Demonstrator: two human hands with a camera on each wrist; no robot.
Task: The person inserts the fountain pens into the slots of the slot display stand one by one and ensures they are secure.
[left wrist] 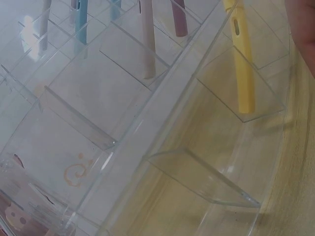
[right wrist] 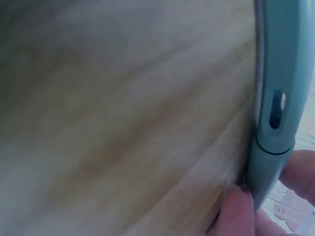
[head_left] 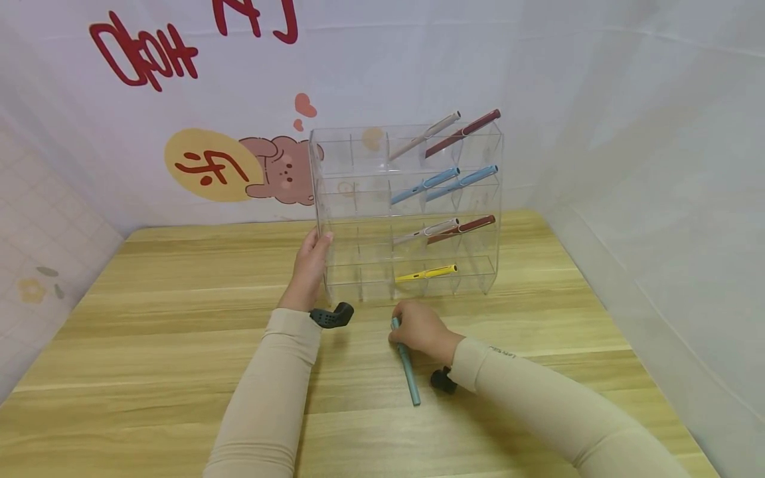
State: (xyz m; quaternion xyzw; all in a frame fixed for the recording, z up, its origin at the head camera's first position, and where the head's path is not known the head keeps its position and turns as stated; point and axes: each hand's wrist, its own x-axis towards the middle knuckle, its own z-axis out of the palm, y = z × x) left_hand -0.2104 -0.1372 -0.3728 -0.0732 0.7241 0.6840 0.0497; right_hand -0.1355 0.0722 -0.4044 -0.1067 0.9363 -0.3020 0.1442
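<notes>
In the head view a clear acrylic pen rack (head_left: pixel 370 216) stands upright at the back of the table. My left hand (head_left: pixel 308 265) grips its lower left side, thumb at the front edge and the other fingers hidden behind. Just in front of the rack, my right hand (head_left: pixel 423 329) pinches a teal pen (head_left: pixel 409 375) by its far end, the rest slanting toward me over the tabletop. The right wrist view shows the teal pen's barrel (right wrist: pixel 286 64) close up, with fingertips (right wrist: pixel 237 211) around one end. A yellow pen (head_left: pixel 427 273) lies in the rack's lowest row.
Higher rows hold blue pens (head_left: pixel 463 182), dark red pens (head_left: pixel 463 133) and pale pens (head_left: pixel 424 136), all on the rack's right half. Thin dividers (left wrist: pixel 211 182) split each shelf. The wooden table (head_left: pixel 179 318) meets a white printed cloth (head_left: pixel 382 60) behind and at the sides.
</notes>
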